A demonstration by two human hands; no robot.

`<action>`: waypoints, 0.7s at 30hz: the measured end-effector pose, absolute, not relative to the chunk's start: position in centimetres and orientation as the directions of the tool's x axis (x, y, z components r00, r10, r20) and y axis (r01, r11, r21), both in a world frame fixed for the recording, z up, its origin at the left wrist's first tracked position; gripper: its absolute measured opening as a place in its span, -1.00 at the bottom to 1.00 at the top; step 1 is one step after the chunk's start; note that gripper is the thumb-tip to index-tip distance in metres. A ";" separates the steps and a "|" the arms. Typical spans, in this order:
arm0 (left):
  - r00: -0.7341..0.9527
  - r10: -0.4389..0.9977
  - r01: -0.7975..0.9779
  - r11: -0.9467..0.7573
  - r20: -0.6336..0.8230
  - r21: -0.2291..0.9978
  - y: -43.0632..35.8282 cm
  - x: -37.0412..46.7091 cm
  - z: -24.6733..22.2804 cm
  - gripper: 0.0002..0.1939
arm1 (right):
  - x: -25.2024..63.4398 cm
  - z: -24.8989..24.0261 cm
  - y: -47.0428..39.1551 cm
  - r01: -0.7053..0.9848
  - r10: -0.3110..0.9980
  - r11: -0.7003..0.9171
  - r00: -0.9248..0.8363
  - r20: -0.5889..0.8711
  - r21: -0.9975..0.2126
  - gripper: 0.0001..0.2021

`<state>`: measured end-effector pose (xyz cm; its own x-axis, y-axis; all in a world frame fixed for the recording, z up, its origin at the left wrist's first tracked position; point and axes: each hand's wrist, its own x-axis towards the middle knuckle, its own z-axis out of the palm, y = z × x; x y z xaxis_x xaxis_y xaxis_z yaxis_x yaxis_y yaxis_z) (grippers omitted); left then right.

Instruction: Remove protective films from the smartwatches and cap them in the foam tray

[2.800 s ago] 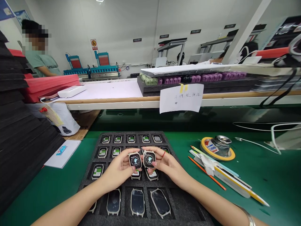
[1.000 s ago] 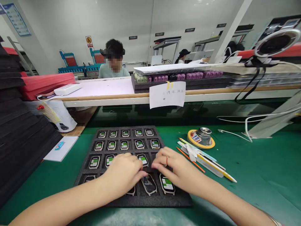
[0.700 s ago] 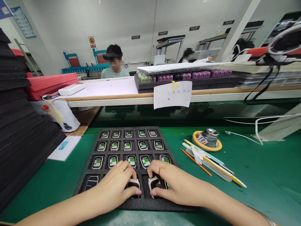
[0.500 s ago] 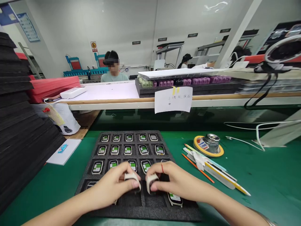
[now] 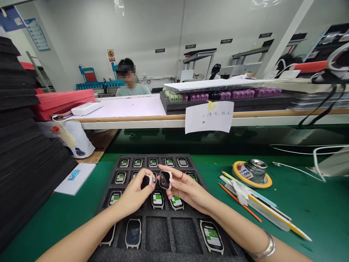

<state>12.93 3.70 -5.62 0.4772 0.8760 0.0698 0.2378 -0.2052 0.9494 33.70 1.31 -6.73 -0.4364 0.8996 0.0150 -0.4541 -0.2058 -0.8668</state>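
Note:
Between thumb and fingers, my left hand (image 5: 136,189) grips a smartwatch case (image 5: 146,181) with a dark screen. Close beside it, my right hand (image 5: 181,183) holds a second smartwatch case (image 5: 165,179), its dark face turned toward me. Both are raised above a black foam tray (image 5: 157,234) with rows of square pockets. Many pockets hold watch cases with lit green-and-white screens, such as the watch (image 5: 212,235) at front right. A dark-screened watch (image 5: 133,233) lies in the front row, left of two bare pockets. My hands and forearms cover part of the tray.
Right of the tray lie an orange stick (image 5: 240,202), a yellow-and-white tool (image 5: 272,211) and a metal pot on a tape roll (image 5: 267,182). A stack of black foam trays (image 5: 24,163) rises at left. A shelf (image 5: 152,123) crosses behind; a person (image 5: 131,87) sits beyond.
Both hands have lifted the two watches up and away from the front pockets, toward the tray's middle. The watch in my right hand now shows its face. The view has shifted slightly.

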 end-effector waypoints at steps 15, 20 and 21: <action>0.558 0.822 0.269 -0.311 0.116 0.912 2.7 13.1 -5.4 -0.87 | 34.0 -7.1 0.5 -0.419 0.858 -0.243 -0.513 0.008 -0.875 -0.47; 0.557 0.823 0.286 -0.321 0.115 0.903 2.6 13.1 -5.1 -0.98 | 33.9 -7.4 0.6 -0.411 0.856 -0.223 -0.517 0.024 -0.884 -0.48; 0.558 0.822 0.288 -0.323 0.116 0.902 2.6 13.1 -5.0 -0.97 | 33.8 -7.5 0.6 -0.417 0.857 -0.212 -0.514 0.037 -0.884 -0.50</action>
<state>13.07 2.59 -5.04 0.5579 0.8217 0.1162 0.2876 -0.3228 0.9017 33.83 0.59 -7.50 -0.5138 0.8571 0.0366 -0.4172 -0.2124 -0.8837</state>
